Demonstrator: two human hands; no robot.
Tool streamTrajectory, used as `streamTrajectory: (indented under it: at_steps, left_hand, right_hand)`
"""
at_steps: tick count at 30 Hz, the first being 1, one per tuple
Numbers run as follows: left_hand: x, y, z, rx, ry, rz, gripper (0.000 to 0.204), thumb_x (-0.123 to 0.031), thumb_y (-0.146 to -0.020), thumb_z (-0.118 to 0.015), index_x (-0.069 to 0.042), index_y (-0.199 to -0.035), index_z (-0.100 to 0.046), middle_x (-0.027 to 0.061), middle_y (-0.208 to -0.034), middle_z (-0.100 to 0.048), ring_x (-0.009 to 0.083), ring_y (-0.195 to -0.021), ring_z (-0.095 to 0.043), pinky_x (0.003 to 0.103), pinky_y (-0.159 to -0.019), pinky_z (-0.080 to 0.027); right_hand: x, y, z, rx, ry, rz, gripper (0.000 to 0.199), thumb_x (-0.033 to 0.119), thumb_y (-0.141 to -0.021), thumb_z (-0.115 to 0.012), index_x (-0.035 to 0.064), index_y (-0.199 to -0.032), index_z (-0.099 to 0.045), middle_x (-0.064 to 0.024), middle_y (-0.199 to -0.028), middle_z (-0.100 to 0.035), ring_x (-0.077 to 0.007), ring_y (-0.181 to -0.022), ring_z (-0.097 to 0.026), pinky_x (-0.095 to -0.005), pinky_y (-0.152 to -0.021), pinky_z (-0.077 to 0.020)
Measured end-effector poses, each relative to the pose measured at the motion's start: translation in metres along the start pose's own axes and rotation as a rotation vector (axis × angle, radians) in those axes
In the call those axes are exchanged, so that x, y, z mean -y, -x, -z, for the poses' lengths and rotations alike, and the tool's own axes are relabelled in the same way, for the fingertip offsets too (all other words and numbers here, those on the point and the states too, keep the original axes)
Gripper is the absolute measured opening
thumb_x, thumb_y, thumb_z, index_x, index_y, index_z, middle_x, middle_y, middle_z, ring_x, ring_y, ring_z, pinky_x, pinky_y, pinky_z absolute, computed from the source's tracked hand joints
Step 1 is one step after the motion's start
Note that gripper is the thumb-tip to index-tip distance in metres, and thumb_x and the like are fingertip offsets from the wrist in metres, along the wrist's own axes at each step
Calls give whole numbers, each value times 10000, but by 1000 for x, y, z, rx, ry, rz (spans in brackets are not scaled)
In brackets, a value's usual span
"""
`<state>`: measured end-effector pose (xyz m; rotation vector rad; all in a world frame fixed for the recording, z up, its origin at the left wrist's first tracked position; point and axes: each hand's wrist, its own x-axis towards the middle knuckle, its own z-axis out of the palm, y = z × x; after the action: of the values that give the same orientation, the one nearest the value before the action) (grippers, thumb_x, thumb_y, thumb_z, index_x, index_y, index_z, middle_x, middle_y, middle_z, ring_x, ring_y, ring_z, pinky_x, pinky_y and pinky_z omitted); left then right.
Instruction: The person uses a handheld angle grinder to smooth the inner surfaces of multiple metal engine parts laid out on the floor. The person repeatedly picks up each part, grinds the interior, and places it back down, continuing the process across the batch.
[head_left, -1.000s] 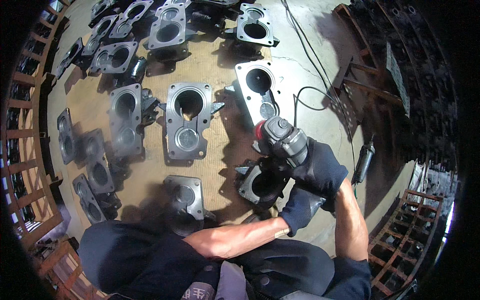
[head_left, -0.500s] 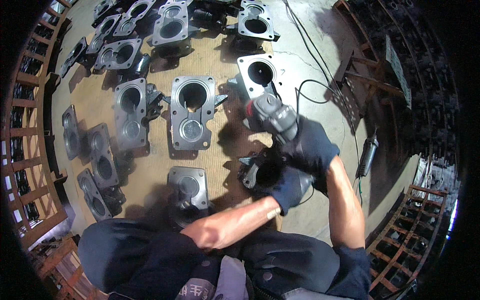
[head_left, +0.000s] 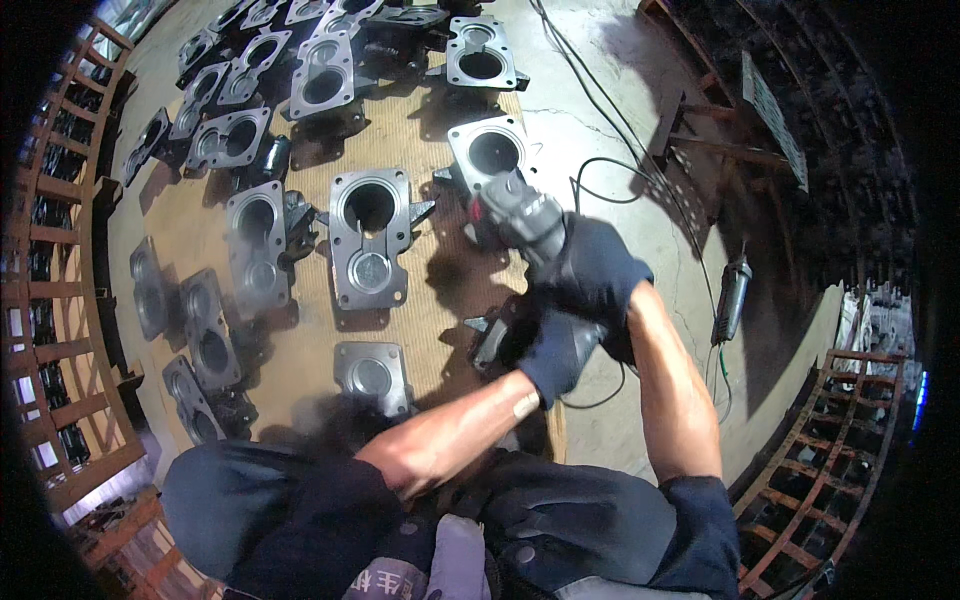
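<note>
Both of my gloved hands are closed on a grey-black angle grinder [head_left: 532,222] on the right of the cardboard. My right hand [head_left: 603,268] wraps its body just behind the head. Nearer to me, my left hand [head_left: 562,358] grips the rear end, which is mostly hidden by the gloves. The grinder head covers the near part of a flat-faced metal casting [head_left: 490,150] with a round bore; whether the disc touches the face is hidden. Another casting [head_left: 490,345] shows partly beside my left hand. To the left stands a casting [head_left: 370,235] with two round openings.
Several similar castings stand on the cardboard [head_left: 300,375], to the left and far side. A black handheld power tool [head_left: 735,298] lies on the concrete at right, near cables [head_left: 620,110]. Rusty metal racks [head_left: 55,290] border both sides. A low metal stand [head_left: 725,150] is at far right.
The view has shifted, so the castings appear lower and further left. The grinder has moved slightly away from me over its casting. My left hand now hides more of the near casting.
</note>
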<state>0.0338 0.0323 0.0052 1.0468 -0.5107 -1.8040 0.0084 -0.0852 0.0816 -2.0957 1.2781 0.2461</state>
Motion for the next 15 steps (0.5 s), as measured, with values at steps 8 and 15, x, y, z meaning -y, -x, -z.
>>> streamTrajectory:
  at_steps: [8, 15]
  left_hand:
    - [66, 22, -33, 163, 20, 19, 391, -127, -1050, -438, -26, -1427, -448, 89, -1373, -521, 162, -1294, -464, 298, -1140, -345]
    - [11, -43, -31, 175, -497, -142, 320, -24, -902, -629, -2, -1222, -631, 107, -1229, -660, 187, -1154, -579, 350, -1036, -449]
  right_hand:
    - [-33, 57, -12, -58, -109, -178, 632, 380, -618, -815, -5, -1098, -669, -274, -988, -715, -403, -944, -709, -419, -845, -564]
    - [-73, 10, 8, -216, -113, -136, 473, 361, -674, -789, 14, -984, -704, -216, -917, -731, -359, -883, -722, -405, -781, -560]
